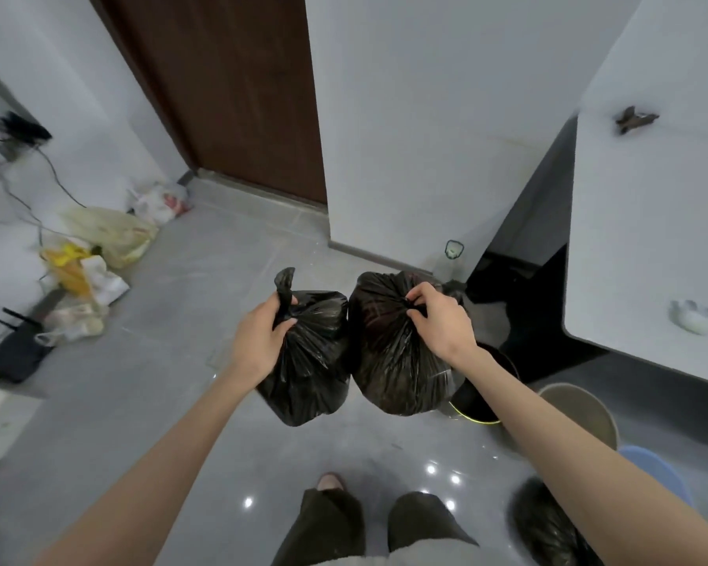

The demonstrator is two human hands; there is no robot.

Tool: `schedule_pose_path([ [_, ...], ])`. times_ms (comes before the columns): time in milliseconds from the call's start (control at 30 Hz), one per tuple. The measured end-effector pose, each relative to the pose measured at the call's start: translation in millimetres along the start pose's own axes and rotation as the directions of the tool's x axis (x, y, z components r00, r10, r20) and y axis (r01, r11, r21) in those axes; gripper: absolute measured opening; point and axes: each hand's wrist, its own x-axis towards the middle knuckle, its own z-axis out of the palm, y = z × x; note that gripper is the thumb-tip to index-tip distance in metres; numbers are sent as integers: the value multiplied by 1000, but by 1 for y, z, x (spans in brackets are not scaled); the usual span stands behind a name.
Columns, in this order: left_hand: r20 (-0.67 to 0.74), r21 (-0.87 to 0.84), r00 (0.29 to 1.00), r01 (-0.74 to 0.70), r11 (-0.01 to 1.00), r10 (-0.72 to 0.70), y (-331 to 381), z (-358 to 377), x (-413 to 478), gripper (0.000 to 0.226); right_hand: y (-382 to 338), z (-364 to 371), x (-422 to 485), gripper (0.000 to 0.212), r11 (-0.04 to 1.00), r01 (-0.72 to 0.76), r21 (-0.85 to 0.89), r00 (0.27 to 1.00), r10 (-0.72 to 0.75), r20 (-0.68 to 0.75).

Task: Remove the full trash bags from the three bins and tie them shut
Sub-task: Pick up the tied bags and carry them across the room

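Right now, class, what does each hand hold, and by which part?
The left hand grips the smaller black bag by its twisted neck; the right hand grips the larger black bag by its gathered top.

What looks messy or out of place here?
Loose plastic bags and wrappers lie heaped on the floor by the left wall, beside a black router: stray litter, unlike the black bag in the left hand and the larger bag in the right hand.

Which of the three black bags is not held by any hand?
The bag at bottom right, beside the blue bin. The left hand grips the left bag, the right hand the right bag.
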Motion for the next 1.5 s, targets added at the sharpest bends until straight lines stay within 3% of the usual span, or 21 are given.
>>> schedule_pose_path([
  [267,47,28,998,-36,999,34,-42,-40,121,25,-60,31,105,20,997,-76,16,997,76,-6],
  [633,219,95,974,-73,993,50,-100,-23,323,28,-70,82,280,25,960,-269,74,963,267,35],
  [800,254,104,967,-63,993,35,-102,-11,400,29,-69,93,342,37,912,-400,90,916,393,83],
  [1133,359,69,932,-87,994,57,-142,48,535,30,-41,145,451,40,756,-631,176,776,620,119],
  [1500,378,17,923,-84,996,71,-219,173,616,29,41,243,531,41,628,-740,242,665,736,124],
])
